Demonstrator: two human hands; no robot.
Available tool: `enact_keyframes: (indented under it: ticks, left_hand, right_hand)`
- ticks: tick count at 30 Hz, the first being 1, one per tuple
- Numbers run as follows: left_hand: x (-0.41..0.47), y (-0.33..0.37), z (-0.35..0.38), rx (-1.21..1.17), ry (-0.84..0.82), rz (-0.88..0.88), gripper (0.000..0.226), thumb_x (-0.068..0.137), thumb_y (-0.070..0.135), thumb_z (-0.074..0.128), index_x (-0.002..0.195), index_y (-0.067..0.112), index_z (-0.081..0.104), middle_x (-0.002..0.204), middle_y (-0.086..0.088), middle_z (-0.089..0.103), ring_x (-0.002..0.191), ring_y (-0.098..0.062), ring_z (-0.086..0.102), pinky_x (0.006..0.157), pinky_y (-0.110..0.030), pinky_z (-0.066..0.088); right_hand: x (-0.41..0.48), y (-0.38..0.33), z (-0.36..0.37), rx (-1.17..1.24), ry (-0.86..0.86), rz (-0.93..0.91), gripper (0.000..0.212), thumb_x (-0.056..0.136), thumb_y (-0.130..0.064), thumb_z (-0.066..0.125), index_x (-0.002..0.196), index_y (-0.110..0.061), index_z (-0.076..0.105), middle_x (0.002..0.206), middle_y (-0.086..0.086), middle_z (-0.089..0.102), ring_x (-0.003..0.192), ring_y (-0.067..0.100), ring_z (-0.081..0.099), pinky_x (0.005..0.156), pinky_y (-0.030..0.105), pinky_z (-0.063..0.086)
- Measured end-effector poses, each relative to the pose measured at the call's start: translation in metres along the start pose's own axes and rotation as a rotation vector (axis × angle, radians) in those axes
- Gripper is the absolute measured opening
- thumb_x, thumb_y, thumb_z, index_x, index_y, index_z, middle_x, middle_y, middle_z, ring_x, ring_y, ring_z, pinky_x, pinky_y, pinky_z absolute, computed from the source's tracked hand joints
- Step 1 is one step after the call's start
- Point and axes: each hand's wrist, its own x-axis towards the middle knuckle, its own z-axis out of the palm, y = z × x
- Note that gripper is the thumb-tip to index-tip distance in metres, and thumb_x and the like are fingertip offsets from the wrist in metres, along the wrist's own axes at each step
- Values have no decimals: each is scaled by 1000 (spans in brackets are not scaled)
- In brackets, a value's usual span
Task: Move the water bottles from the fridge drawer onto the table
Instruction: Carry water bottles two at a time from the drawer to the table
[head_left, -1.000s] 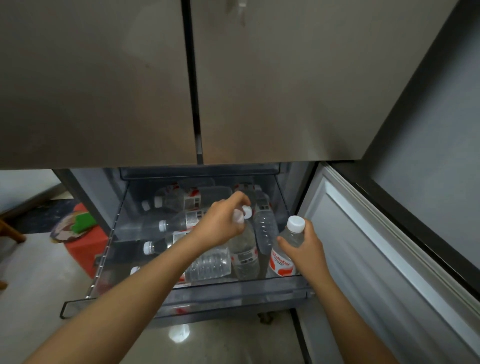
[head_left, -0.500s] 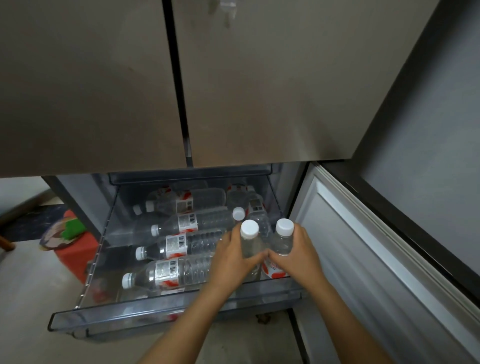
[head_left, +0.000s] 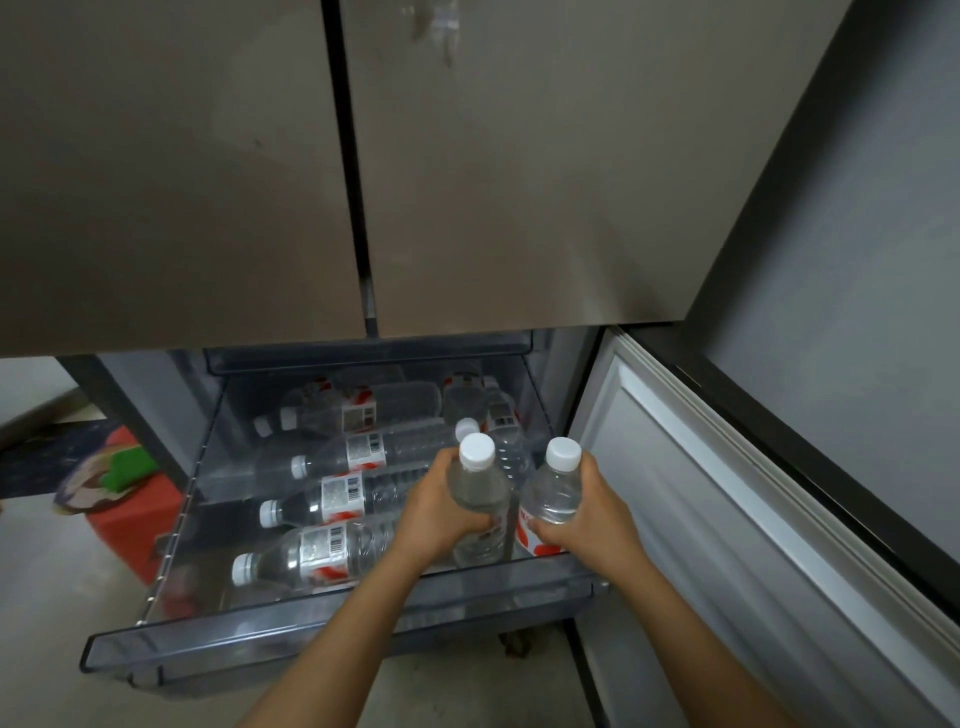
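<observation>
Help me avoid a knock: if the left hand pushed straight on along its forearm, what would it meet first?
The left hand would likely meet the clear plastic water bottle lying right behind it, past the upright white-capped bottle in its grip; depth is unclear.

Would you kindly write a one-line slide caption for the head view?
Left hand grips one upright white-capped clear plastic bottle, right hand a second bottle, in the transparent fridge drawer.
</observation>
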Motion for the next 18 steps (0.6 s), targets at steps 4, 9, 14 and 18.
enact_keyframes:
  ticks: [4,9,14,18]
  left_hand:
    - [-10,5,-11,-176,123,12,71,59,7,82,114,27,42,107,5,53,103,-16,52,84,-30,46]
    - [-28,25,-40,-322,288,126,69,60,1,80,117,20,46,108,3,57,103,-17,56,84,-32,49]
    - [-42,62,-86,-387,461,273,68,63,3,78,116,26,41,115,0,56,103,-16,57,87,-35,49]
    - [-59,93,-119,-376,546,411,63,68,1,73,113,29,38,103,13,55,92,-4,58,75,-22,47]
  right_hand:
    - [-4,-2,-3,39,14,-45,84,65,-29,81,131,-30,29,133,0,49,120,20,49,96,34,43]
    - [-13,-27,-19,114,59,-200,82,63,-19,82,111,-52,25,119,-12,47,113,11,47,96,35,46]
    - [-15,-84,-63,238,119,-392,88,60,-15,84,117,-52,28,121,-13,48,114,12,47,94,33,47]
    - [-19,-128,-89,417,177,-498,87,62,-6,81,122,-40,28,113,-22,46,106,4,51,84,19,49]
